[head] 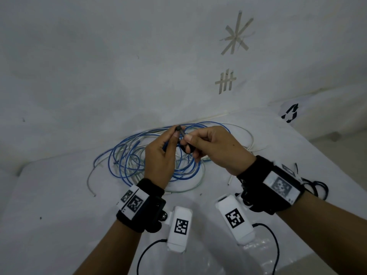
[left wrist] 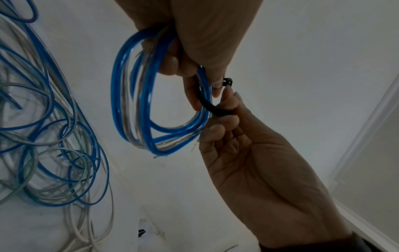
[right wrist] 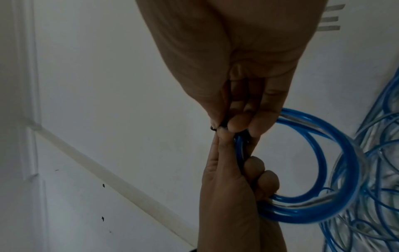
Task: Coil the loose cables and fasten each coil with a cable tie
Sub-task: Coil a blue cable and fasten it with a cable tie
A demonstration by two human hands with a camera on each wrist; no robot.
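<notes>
we see a white covered table (head: 59, 195) bearing a loose tangle of blue and grey cables (head: 127, 155) at its far middle.

Dim room; white wall (head: 119, 56) bearing tape marks (head: 236, 34); white, perhaps plastic-covered, table (head: 59, 195).

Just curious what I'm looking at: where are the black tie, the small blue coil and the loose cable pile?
black tie (left wrist: 208, 104), left wrist view, curved strap
blue coil (left wrist: 121, 88), left wrist view, outer loop
cable pile (head: 127, 155), head view, left loops
</notes>
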